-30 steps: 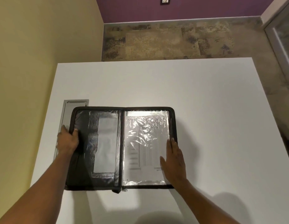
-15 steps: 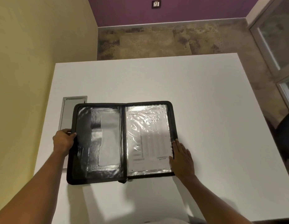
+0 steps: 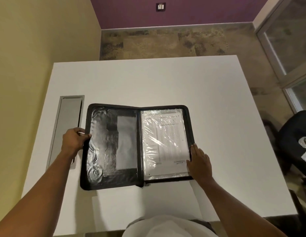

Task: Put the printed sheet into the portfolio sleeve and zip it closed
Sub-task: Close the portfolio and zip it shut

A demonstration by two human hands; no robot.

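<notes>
A black zip portfolio (image 3: 112, 181) lies open flat on the white table (image 3: 166, 82). Its right half carries a clear plastic sleeve, and the printed sheet (image 3: 167, 142) sits inside it under the wrinkled film. The left half shows shiny black pockets. A zip pull (image 3: 146, 185) pokes out at the near end of the spine. My left hand (image 3: 74, 141) grips the left cover's outer edge, thumb on the inner face. Fingers together, my right hand (image 3: 199, 164) rests flat on the right half's outer edge near its lower corner.
A grey metal cable hatch (image 3: 65, 127) is set into the table left of the portfolio. A black chair (image 3: 295, 142) stands off the table's right side. A yellow wall runs along the left, and glass panels are at the far right.
My right hand slid off the sleeve to the portfolio's right edge. My left hand shifted from lying over the left edge to gripping it. The view tilted back.
</notes>
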